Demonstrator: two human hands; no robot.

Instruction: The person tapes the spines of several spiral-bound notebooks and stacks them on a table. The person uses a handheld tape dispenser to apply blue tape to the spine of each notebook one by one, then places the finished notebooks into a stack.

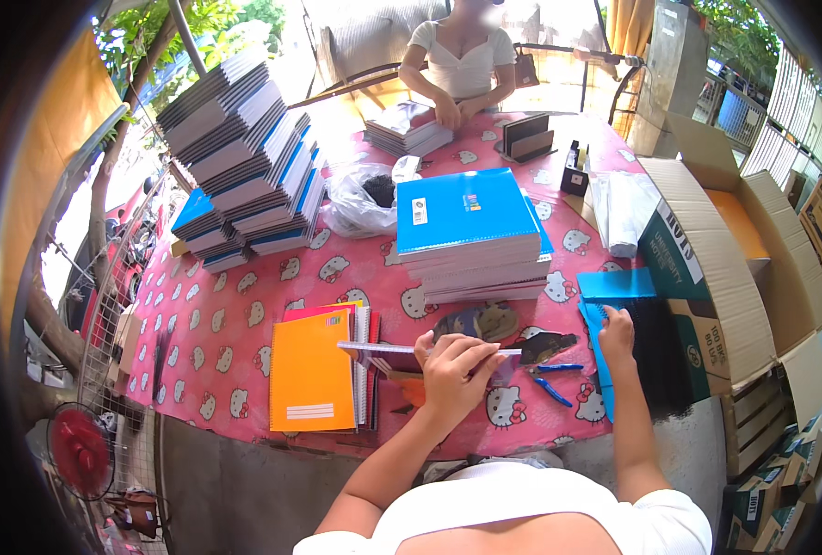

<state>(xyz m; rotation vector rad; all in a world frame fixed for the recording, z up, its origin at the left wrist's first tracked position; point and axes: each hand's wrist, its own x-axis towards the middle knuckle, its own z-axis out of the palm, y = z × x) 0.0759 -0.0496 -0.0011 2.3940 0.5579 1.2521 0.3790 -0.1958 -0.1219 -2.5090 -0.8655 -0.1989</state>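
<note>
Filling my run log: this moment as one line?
left hand: holds spiral notebook | right hand: on blue covers | pliers: on table

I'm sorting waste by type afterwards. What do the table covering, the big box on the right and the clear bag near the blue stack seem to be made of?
The table covering looks like printed vinyl or oilcloth: smooth pink with a cartoon pattern and a slight sheen. The box looks like corrugated cardboard: matte brown flaps, printed green side. The bag seems thin plastic film: translucent, crinkled and glossy.
</note>
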